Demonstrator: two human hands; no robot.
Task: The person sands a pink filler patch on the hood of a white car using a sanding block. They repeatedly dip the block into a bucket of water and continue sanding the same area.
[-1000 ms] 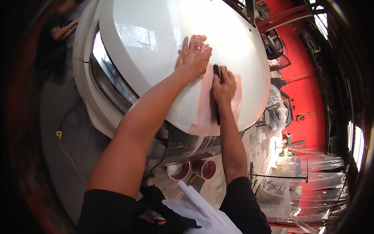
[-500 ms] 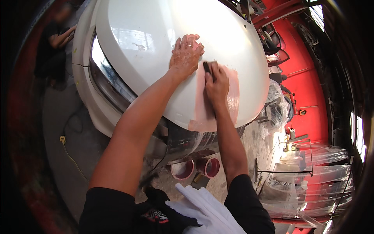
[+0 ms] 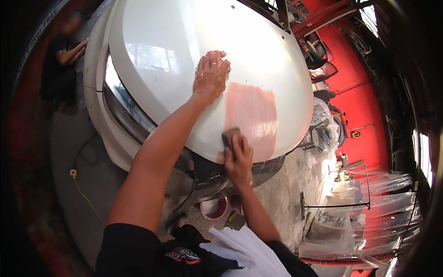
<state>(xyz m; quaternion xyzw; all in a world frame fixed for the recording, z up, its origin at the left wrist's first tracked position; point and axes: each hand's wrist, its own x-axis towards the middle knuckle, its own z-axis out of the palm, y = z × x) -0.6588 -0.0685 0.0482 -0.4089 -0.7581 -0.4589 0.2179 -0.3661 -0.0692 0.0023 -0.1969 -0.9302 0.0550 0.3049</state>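
Right hand's [image 3: 239, 159] fingers wrap the dark block [image 3: 229, 136] at the pink patch's [image 3: 254, 111] lower-left edge, long axis masked, left hand [image 3: 211, 79] covering a pink clump [image 3: 222, 54] beyond its upper-left corner, grip unclear!

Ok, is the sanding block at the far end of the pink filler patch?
No, the right hand holds the sanding block toward the near left corner of the pink filler patch.

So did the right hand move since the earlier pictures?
Yes. The right hand went down the pink patch, from near its top to its lower end, closer to the person.
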